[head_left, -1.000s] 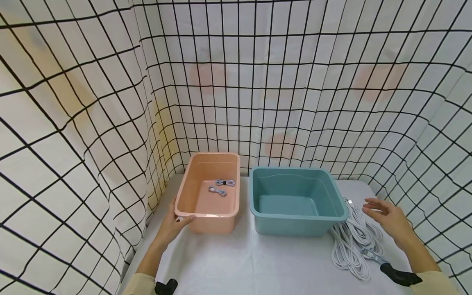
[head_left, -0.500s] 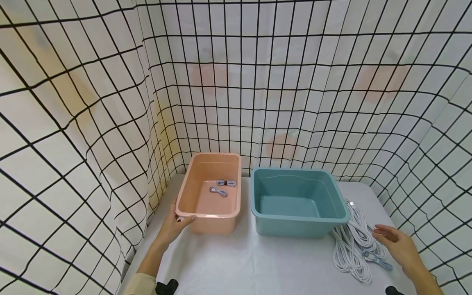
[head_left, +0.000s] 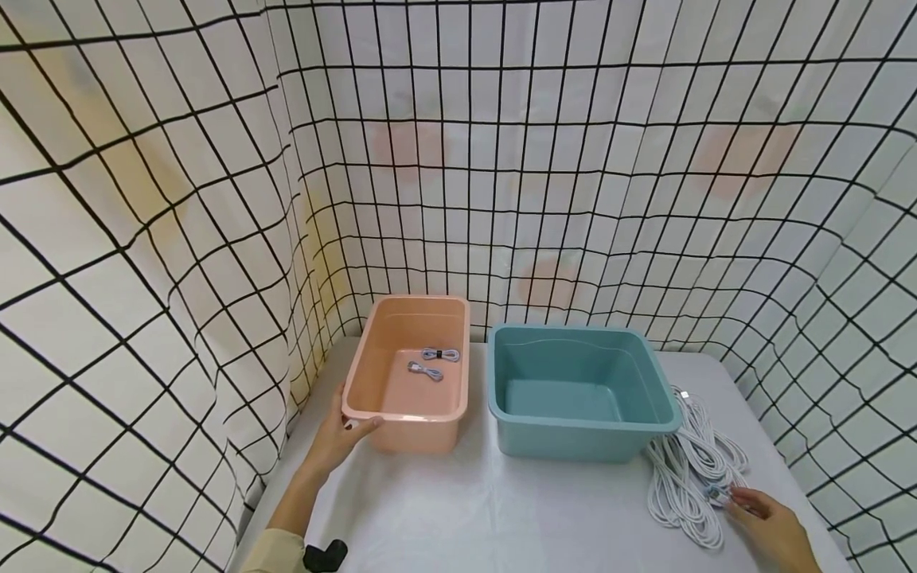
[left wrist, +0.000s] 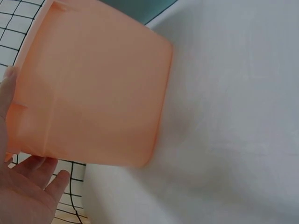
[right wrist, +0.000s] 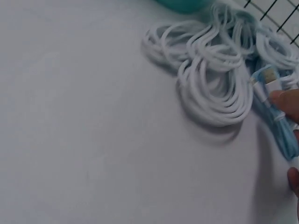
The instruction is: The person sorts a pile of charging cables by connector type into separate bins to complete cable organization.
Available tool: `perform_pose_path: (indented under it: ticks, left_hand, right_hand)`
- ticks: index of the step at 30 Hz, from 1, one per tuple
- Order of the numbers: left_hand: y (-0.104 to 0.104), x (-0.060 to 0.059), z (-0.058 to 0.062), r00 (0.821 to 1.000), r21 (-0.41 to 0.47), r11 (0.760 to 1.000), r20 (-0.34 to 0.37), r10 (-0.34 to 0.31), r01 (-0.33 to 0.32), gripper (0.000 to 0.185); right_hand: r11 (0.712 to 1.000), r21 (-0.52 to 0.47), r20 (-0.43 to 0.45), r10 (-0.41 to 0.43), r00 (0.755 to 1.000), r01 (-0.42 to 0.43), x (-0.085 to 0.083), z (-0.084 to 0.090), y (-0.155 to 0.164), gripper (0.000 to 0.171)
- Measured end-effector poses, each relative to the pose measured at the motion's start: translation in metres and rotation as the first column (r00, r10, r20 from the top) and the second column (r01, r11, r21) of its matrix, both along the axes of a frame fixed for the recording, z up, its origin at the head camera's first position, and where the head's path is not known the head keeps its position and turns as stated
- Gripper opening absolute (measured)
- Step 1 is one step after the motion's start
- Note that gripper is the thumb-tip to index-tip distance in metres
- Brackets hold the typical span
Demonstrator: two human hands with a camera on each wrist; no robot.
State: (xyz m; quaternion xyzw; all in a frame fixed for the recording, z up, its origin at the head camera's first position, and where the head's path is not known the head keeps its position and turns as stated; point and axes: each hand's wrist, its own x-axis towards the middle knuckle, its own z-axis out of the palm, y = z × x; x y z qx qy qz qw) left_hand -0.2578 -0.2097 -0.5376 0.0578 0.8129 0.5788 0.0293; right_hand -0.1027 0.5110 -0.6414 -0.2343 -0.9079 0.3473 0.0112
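Observation:
My left hand [head_left: 349, 430] holds the near left corner of the pink bin [head_left: 404, 415], thumb on the rim and fingers beneath the wall. The left wrist view shows the pink bin [left wrist: 93, 84] from outside with my left hand [left wrist: 21, 184] beside it. Two small coiled cables [head_left: 433, 362] lie inside. My right hand [head_left: 739, 500] is low at the right, fingertips touching a light blue cable [head_left: 719, 493] at the near end of a pile of white cables [head_left: 684, 469]. In the right wrist view a fingertip [right wrist: 286, 100] lies on the blue cable [right wrist: 276, 123] beside the white cables [right wrist: 215, 70].
A teal bin [head_left: 573, 424] stands right of the pink one, nothing visible inside it. Everything sits on a white table [head_left: 487, 509]. Grid-patterned curtain [head_left: 501, 159] walls close the left, back and right sides. A black wrist strap [head_left: 325, 555] shows at the bottom.
My right hand has come down and toward me from beside the teal bin to the near end of the cable pile. The left hand and both bins have stayed put.

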Motion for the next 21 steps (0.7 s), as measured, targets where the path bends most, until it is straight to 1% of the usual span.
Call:
perform_pose_path:
  ticks: [3, 5, 6, 9, 12, 13, 16, 19, 21]
  left_hand:
    - [0.000, 0.000, 0.000, 1.000, 0.011, 1.000, -0.004, -0.003, 0.003, 0.108]
    - [0.000, 0.001, 0.000, 1.000, 0.018, 1.000, -0.008, -0.003, 0.003, 0.108]
    - [0.001, 0.001, 0.000, 1.000, 0.020, 1.000, -0.009, -0.004, 0.004, 0.108]
    - [0.001, 0.000, -0.001, 1.000, 0.020, 1.000, -0.007, -0.006, 0.007, 0.108]
    - [0.001, -0.001, -0.001, 1.000, 0.005, 1.000, -0.008, -0.006, 0.006, 0.108]
    - [0.001, -0.001, -0.001, 1.000, -0.002, 1.000, -0.009, -0.005, 0.005, 0.108]
    - [0.001, -0.002, -0.001, 1.000, -0.007, 1.000, -0.019, -0.008, 0.008, 0.108]
    - [0.001, -0.002, -0.002, 0.999, -0.001, 1.000, -0.029, -0.013, 0.013, 0.108]
    - [0.000, -0.002, -0.002, 0.999, 0.002, 1.000, -0.033, -0.015, 0.016, 0.108]
  right_hand:
    - [0.999, -0.022, 0.031, -0.041, 0.999, 0.041, 0.001, -0.009, -0.003, 0.061]
    - [0.998, -0.024, 0.027, -0.065, 0.998, 0.066, 0.001, -0.011, -0.005, 0.058]
    - [0.998, -0.007, 0.019, -0.064, 0.998, 0.064, 0.001, -0.012, -0.007, 0.053]
    - [0.996, 0.085, -0.001, -0.016, 1.000, 0.016, 0.004, -0.012, -0.008, 0.044]
    - [0.988, 0.156, 0.019, 0.016, 1.000, -0.018, 0.009, -0.011, -0.006, 0.040]
    - [0.987, 0.162, 0.037, 0.015, 0.999, -0.021, 0.010, -0.010, -0.006, 0.041]
    - [0.992, 0.123, 0.106, -0.006, 0.994, -0.007, 0.013, -0.008, -0.004, 0.046]
    - [0.994, 0.103, 0.147, 0.024, 0.989, -0.040, 0.014, -0.006, -0.002, 0.052]
    - [0.992, 0.102, 0.147, 0.052, 0.988, -0.067, 0.014, -0.004, -0.001, 0.056]
